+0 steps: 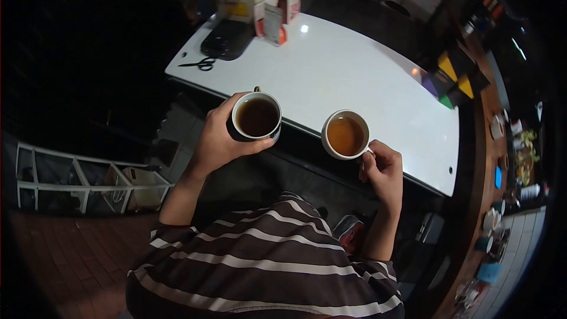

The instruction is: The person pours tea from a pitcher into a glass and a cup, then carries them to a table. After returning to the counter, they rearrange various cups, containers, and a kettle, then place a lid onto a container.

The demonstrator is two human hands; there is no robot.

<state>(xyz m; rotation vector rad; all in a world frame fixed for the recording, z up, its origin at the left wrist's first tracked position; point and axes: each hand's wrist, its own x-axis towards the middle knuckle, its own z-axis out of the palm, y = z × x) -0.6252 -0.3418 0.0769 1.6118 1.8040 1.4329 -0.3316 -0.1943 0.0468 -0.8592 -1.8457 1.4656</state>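
My left hand (pixel 217 139) is wrapped around a cup of dark tea (pixel 257 117), gripping its body from the left side. My right hand (pixel 383 168) holds the handle of a second white cup (pixel 345 135) filled with lighter amber tea. Both cups hang level in the air just in front of the near edge of a white table (pixel 348 77). I wear a dark shirt with pale stripes.
Black scissors (pixel 201 63), a dark flat pouch (pixel 225 39) and small cartons (pixel 279 12) lie at the table's far end. Coloured boxes (pixel 452 80) sit at its right edge. A wooden counter with cups (pixel 493 224) runs on the right. A white rack (pixel 82 180) stands at left.
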